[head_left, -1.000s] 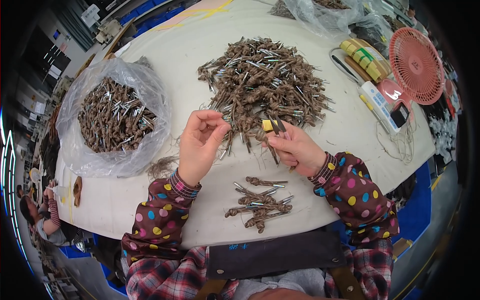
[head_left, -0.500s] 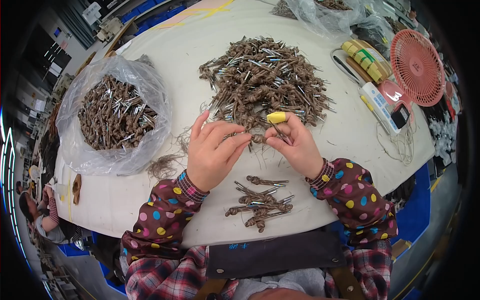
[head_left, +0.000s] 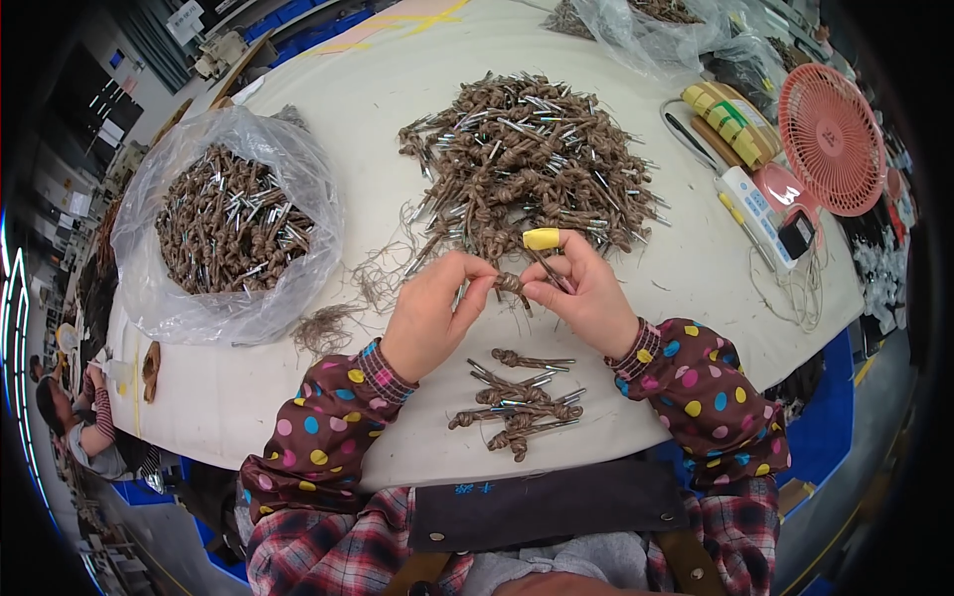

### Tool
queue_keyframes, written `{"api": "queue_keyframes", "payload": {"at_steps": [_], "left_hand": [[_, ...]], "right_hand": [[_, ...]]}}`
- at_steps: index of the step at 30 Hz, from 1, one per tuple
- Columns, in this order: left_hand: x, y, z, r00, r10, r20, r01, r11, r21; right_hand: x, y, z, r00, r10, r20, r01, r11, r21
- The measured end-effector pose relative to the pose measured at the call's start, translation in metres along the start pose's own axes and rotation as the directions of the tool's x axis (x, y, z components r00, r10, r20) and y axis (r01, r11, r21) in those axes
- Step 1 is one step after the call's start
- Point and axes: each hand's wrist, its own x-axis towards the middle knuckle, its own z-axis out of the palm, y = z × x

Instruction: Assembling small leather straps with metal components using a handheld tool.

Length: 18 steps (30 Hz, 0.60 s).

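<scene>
Between my two hands is a knotted brown cord [head_left: 509, 283], held above the table. My left hand [head_left: 433, 310] pinches its left end between thumb and forefinger. At the knot's right side, my right hand [head_left: 586, 300] pinches with thumb and fingers; its forefinger wears a yellow wrap [head_left: 542, 238]. A slim dark metal tool [head_left: 554, 270] lies in that hand too, its kind partly hidden by the fingers. Just beyond the hands rises a large pile of knotted brown cords [head_left: 537, 159] with shiny metal tips. Nearer to me lie several knotted cords [head_left: 517, 407] in a small group.
At left stands an open clear plastic bag [head_left: 323, 199] full of knotted cords, with loose thread scraps [head_left: 328, 328] beside it. A pink fan [head_left: 831, 139], a white power strip [head_left: 757, 214] and a yellow-wrapped bundle [head_left: 733, 121] are at right. Another person [head_left: 84, 422] sits far left.
My left hand's fingers have drawn together into a pinch, and the hand has shifted slightly right. The right hand has moved a little left, still holding the cord and the tool.
</scene>
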Motion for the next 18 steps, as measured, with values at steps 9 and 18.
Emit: {"api": "queue_keyframes", "payload": {"at_steps": [9,18], "left_hand": [[0.002,-0.006,0.003,0.985,0.169,-0.037,-0.162,0.976,0.146],[0.004,-0.006,0.002,0.961,0.276,-0.019,-0.269,0.949,0.162]], "right_hand": [[-0.002,-0.005,-0.001,0.998,-0.060,0.014,0.061,0.955,-0.289],[-0.008,-0.050,-0.006,0.887,-0.408,0.217,0.373,0.355,-0.857]]}}
